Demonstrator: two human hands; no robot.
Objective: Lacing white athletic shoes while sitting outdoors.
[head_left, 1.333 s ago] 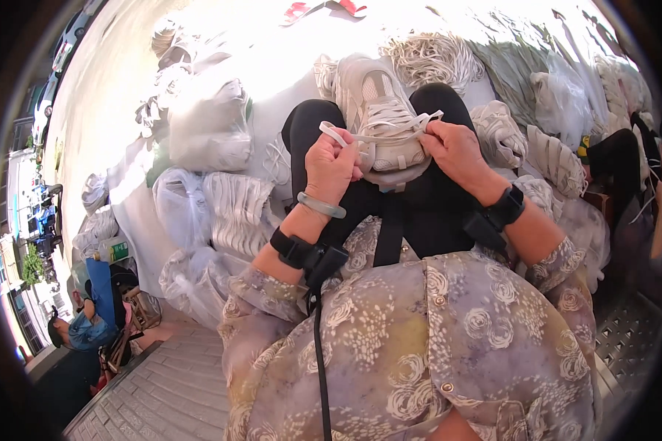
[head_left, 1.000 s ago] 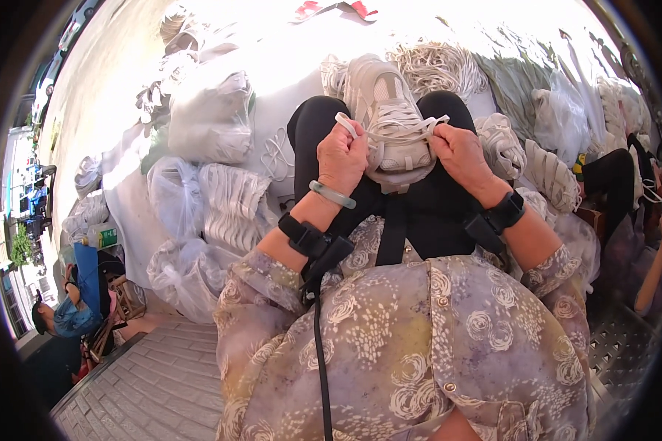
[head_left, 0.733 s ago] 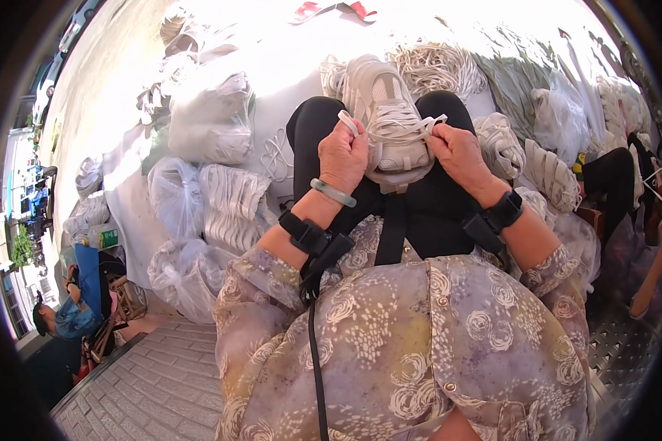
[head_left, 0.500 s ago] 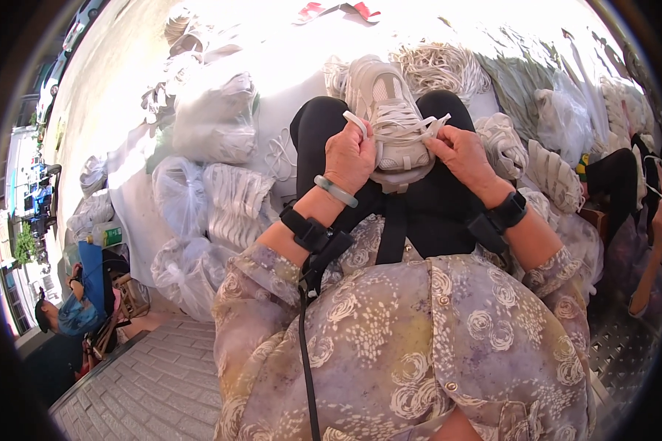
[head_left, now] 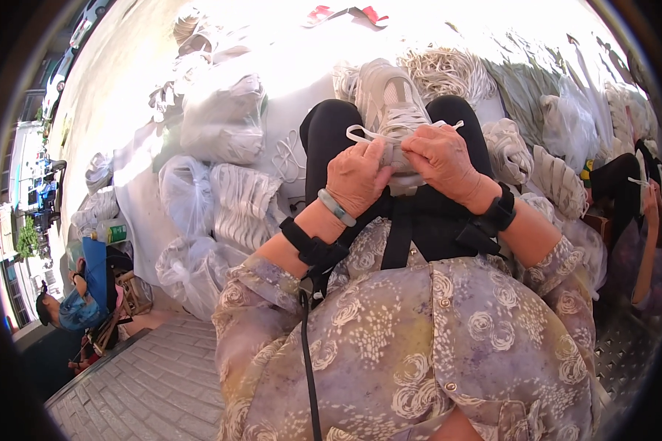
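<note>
A pale beige sneaker (head_left: pixel 390 87) rests between my knees, with its laced front toward me. My left hand (head_left: pixel 355 178) is closed at the near left side of the shoe, fingers pinched on the white shoelace (head_left: pixel 360 135), which loops out above the knuckles. Close beside it, my right hand (head_left: pixel 446 163) is closed on the lace too, and a short lace end sticks out past its fingers. Both hands cover much of the shoe's near end, so the exact grip of the fingertips is hidden.
Beyond my knees lies a heap of white laces (head_left: pixel 449 72). Bagged shoe parts (head_left: pixel 224 117) and stacked pale uppers (head_left: pixel 244 202) stand at left. More sneakers (head_left: pixel 506 151) lie at right, near another person's hand (head_left: pixel 651 202). A seated person (head_left: pixel 81 312) is at far left.
My hands have come together over the near end of the shoe; before, they were apart at its two sides. The view has shifted slightly.
</note>
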